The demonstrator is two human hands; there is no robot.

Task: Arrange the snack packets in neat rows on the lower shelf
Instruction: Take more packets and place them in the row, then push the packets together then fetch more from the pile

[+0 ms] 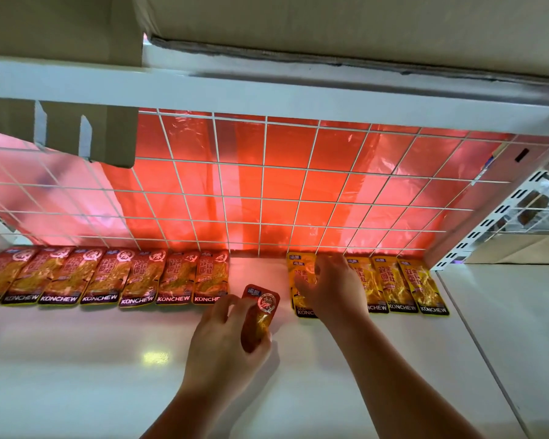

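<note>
Head view, read left to right along the foot of the wire grid (267, 185). At its left foot a row of red packets (108, 277) lies flat on the lower shelf (76, 359), side by side with labels aligned; seven are fully visible and another is cut by the frame edge. Below the grid's centre, a gap separates this row from the next group. In front of that gap, the left hand (222, 353) grips one more red packet (262, 308) between thumb and curled fingers, tilted and not yet laid down. Below the grid's right half, the right hand (333, 289) rests on the leftmost yellow packets (406, 286), fingers extended and pressing on them; these overlap and sit less squarely than the three to their right.

Assessment: the red row is nearly complete; closing the gap and straightening the yellow group remain.

Shelf condition: white, glossy. Red film (235, 147) hangs behind the grid, a cardboard box (76, 131) stands above its left corner, and a perforated upright (501, 217) bounds its right side.
</note>
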